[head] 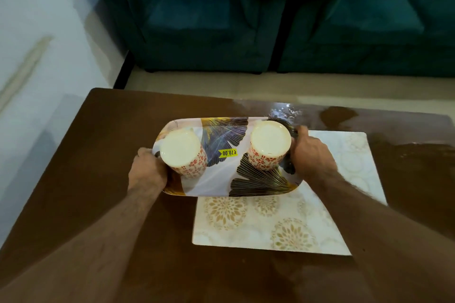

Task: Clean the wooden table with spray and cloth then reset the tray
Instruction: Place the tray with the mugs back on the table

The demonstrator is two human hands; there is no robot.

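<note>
You've got the oblong melamine tray with the leaf print (221,170) by both short ends: left hand (147,172) fingers wrapped on the left rim, right hand (312,155) clamped on the right rim. Its long axis runs left-right w/ the right end a bit farther from you. It sits over the far-left corner of the square cream floral placemat (283,224) on the dark wooden table (98,155); can't tell if touching. Two upturned floral ceramic cups (183,155) ride on it. Mat centre lies nearer you & rightwards, so prob. that's the way to go. Keep it level.

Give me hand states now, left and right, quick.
Left hand: closed on the left end of the tray.
Right hand: closed on the tray's right end, beside a cup.
</note>
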